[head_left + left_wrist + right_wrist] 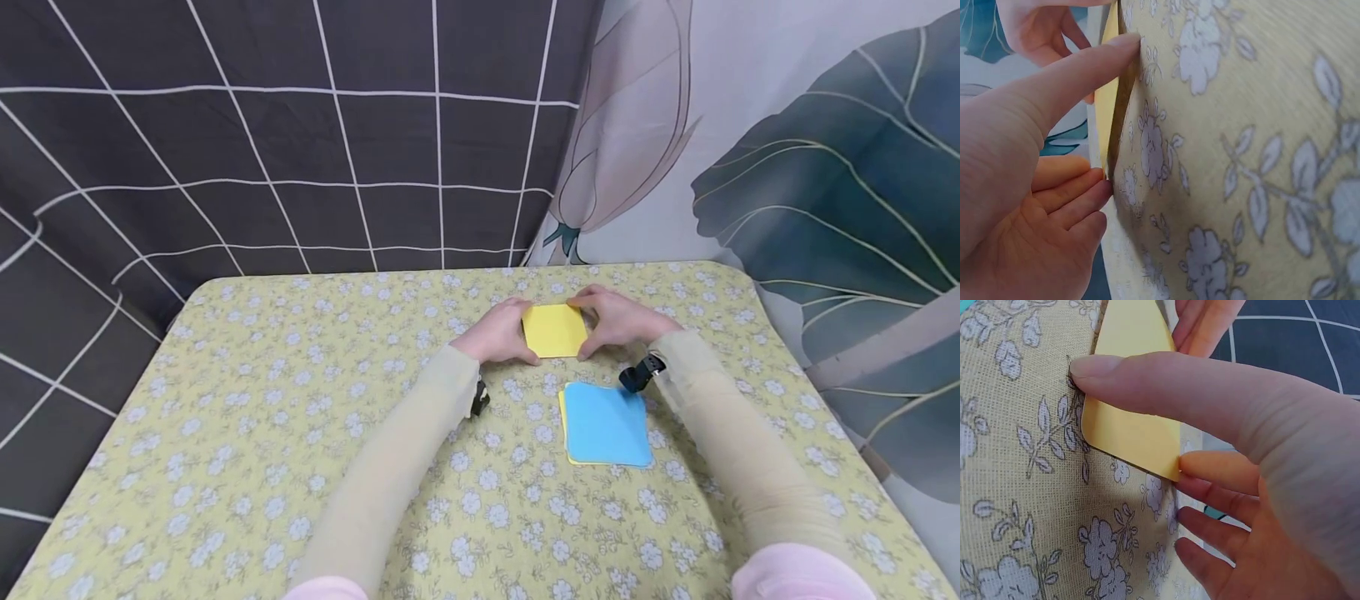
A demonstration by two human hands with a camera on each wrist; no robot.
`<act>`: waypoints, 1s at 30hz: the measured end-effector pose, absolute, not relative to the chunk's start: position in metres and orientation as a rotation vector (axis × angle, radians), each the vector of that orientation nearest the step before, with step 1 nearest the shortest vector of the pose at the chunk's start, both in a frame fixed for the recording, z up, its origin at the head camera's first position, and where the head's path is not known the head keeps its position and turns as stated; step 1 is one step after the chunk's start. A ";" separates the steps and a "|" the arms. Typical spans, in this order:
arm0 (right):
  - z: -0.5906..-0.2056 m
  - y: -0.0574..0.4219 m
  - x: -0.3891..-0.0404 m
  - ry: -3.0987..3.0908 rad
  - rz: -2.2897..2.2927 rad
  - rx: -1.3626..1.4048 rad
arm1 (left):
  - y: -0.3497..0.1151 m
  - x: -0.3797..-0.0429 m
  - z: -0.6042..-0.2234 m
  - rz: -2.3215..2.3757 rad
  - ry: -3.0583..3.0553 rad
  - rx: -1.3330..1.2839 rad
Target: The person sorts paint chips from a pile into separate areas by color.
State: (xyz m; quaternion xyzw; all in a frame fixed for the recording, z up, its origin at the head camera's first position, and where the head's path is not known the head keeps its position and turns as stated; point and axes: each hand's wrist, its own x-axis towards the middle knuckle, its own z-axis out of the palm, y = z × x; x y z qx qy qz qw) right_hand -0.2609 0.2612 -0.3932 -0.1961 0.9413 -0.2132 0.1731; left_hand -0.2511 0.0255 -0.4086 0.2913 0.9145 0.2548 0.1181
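A small yellow square sheet (pixel 555 331), which looks like paper or thin card, is between the two hands toward the far side of the table. My left hand (pixel 498 332) grips its left side, thumb at the near edge and fingers at the far edge. The right hand (pixel 618 318) holds the right side the same way. In the left wrist view the left thumb (pixel 1085 72) lies along the sheet's edge, with shadow below. In the right wrist view the right thumb (pixel 1147 381) crosses over the yellow sheet (pixel 1138 434).
Nearer me, a larger blue square sheet (pixel 606 425) lies on the table with yellow edges showing under it, close to the right wrist. A yellow flowered cloth (pixel 262 417) covers the table. Behind hang a dark grid curtain (pixel 262 133) and a flower-print curtain (pixel 750 100).
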 end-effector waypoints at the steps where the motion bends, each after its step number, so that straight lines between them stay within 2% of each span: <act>1: -0.393 0.261 -0.262 2.666 -0.607 -0.553 | 0.025 -0.251 -0.409 0.742 2.672 0.846; 7: -0.389 0.266 -0.257 2.655 -0.649 -0.565 | 0.026 -0.248 -0.407 0.728 2.666 0.826; 13: -0.370 0.275 -0.237 2.693 -0.798 -0.543 | 0.027 -0.237 -0.399 0.800 2.687 0.882; 20: -0.359 0.289 -0.205 2.782 -0.818 -0.518 | 0.029 -0.210 -0.386 0.843 2.670 0.973; 30: -0.361 0.304 -0.153 2.806 -0.759 -0.576 | 0.035 -0.166 -0.395 0.791 2.712 1.058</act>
